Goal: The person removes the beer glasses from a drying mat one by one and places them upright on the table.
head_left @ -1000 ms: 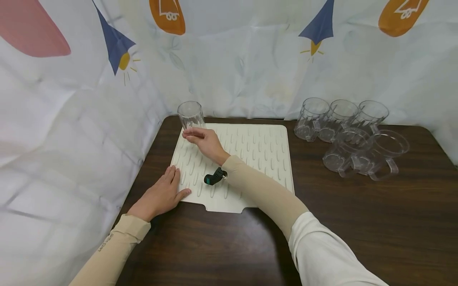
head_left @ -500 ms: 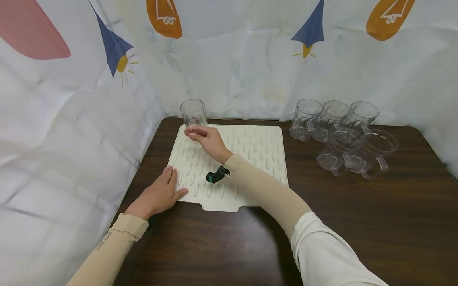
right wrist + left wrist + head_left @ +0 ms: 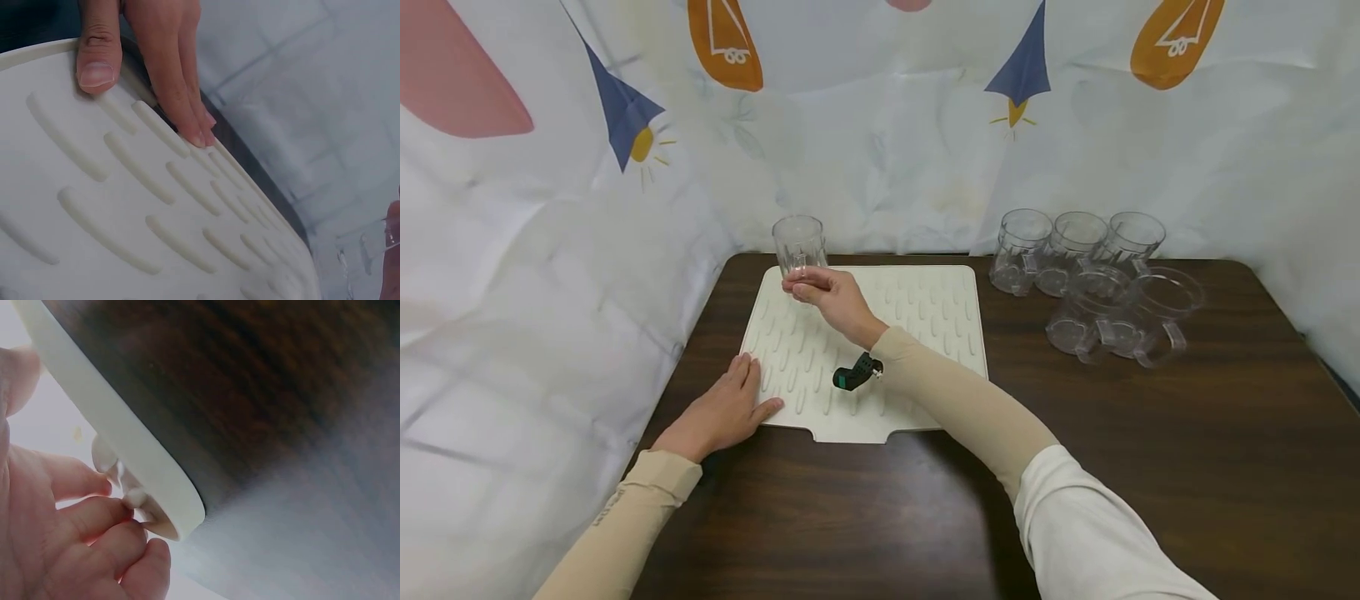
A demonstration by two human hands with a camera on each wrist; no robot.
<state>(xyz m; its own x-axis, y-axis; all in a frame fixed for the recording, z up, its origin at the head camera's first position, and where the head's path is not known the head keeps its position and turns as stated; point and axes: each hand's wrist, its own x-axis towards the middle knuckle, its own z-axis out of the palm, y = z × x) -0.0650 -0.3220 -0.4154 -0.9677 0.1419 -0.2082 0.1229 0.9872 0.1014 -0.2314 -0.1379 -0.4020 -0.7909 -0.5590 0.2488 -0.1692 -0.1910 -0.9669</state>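
My right hand (image 3: 835, 297) holds a clear ribbed mug (image 3: 800, 242) over the back left corner of a cream drying mat (image 3: 917, 333). The fingers hide the mug's lower part, so I cannot tell whether its base touches the mat. My left hand (image 3: 718, 410) rests on the mat's front left edge, thumb on top and fingers laid along the side. In the right wrist view, the left thumb and fingers (image 3: 172, 81) press on the mat's rim, and a sliver of the mug (image 3: 365, 256) shows at the right. The left wrist view shows fingertips against the mat's edge (image 3: 150, 462).
On the right of the dark wooden table (image 3: 1150, 467) several clear mugs (image 3: 1025, 250) stand close together in two rows, their handles towards me. A white printed cloth (image 3: 865, 150) hangs behind and to the left. A black wrist camera (image 3: 856, 372) sits under my right wrist.
The head view has turned slightly, so the table and mugs appear further left. The mug in my right hand has shifted a little to the right over the mat. My left hand stays put.
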